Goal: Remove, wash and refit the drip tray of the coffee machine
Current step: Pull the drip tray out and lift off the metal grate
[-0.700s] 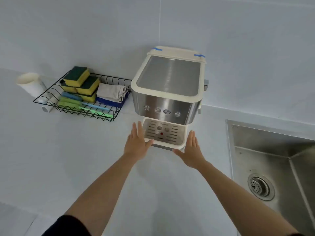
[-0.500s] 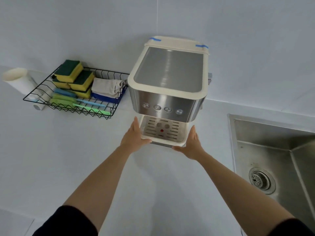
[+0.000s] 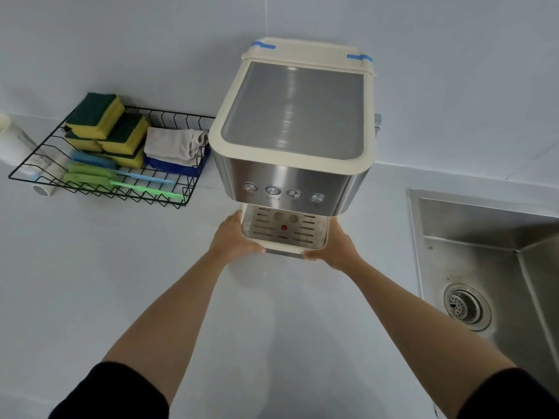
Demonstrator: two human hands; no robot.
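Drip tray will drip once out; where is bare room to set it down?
Bare counter in front of the coffee machine, and in front of the wire basket to its left. The sink on the right holds only its strainer. The basket is crowded with sponges, cloths and brushes.

Drip tray (image 3: 284, 250) is cream — slotted steel grille (image 3: 262, 230) (red dot (image 3: 284, 227)).
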